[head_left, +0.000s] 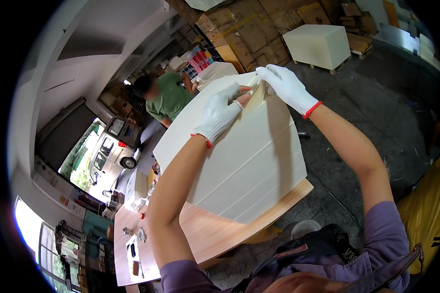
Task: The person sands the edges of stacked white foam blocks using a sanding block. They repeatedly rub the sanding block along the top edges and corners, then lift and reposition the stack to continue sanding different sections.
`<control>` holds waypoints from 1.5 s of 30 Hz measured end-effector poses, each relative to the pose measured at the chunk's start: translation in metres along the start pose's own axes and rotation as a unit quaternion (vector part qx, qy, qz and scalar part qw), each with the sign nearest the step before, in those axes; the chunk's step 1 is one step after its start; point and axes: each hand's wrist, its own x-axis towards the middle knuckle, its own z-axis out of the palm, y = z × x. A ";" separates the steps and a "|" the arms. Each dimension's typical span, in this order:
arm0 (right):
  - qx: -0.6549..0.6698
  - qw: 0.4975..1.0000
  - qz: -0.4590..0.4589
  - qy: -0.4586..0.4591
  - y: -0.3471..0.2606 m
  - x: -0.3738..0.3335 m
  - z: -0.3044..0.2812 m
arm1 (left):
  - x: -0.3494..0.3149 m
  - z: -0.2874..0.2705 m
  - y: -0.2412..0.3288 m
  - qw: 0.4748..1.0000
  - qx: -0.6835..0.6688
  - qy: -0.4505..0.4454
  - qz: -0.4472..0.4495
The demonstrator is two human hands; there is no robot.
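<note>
A tall stack of off-white paper sheets stands on a wood-topped table, with faint lines running across its near side. Both my hands wear white knitted gloves with red cuffs. At the top edge of the stack, the bare fingertips of my left hand pinch a bent, fanned bunch of sheets. My right hand is closed over the far right corner of the same bunch, its fingertips partly hidden. The bunch is lifted and curved between the two hands.
The wood-grain table holds small tools and a phone at left. A person in a green shirt works at another stack beyond. A pale block on a pallet and cardboard boxes stand behind. A white bucket is by the table.
</note>
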 end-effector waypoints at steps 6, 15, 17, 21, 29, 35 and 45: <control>-0.029 0.998 -0.022 0.051 0.004 -0.005 0.005 | 0.003 0.005 -0.009 0.999 -0.031 0.004 -0.002; -0.015 0.999 -0.007 0.052 0.001 -0.009 0.005 | 0.000 0.001 0.003 0.998 -0.057 0.006 0.010; 0.001 0.999 0.014 0.040 -0.003 -0.010 0.003 | -0.001 0.000 0.004 0.996 -0.080 0.022 0.026; -0.035 0.998 0.008 0.046 -0.002 -0.006 0.004 | 0.004 -0.003 -0.001 0.999 -0.030 0.009 0.037; -0.014 0.998 0.000 0.063 0.006 -0.006 0.008 | 0.001 0.001 0.005 0.999 -0.034 -0.022 -0.004; 0.003 0.999 0.009 0.053 0.003 -0.008 0.006 | -0.002 -0.001 0.008 0.999 -0.033 -0.020 0.006; -0.007 0.999 0.009 0.050 0.001 -0.008 0.005 | -0.002 -0.003 0.011 0.998 0.045 -0.010 0.033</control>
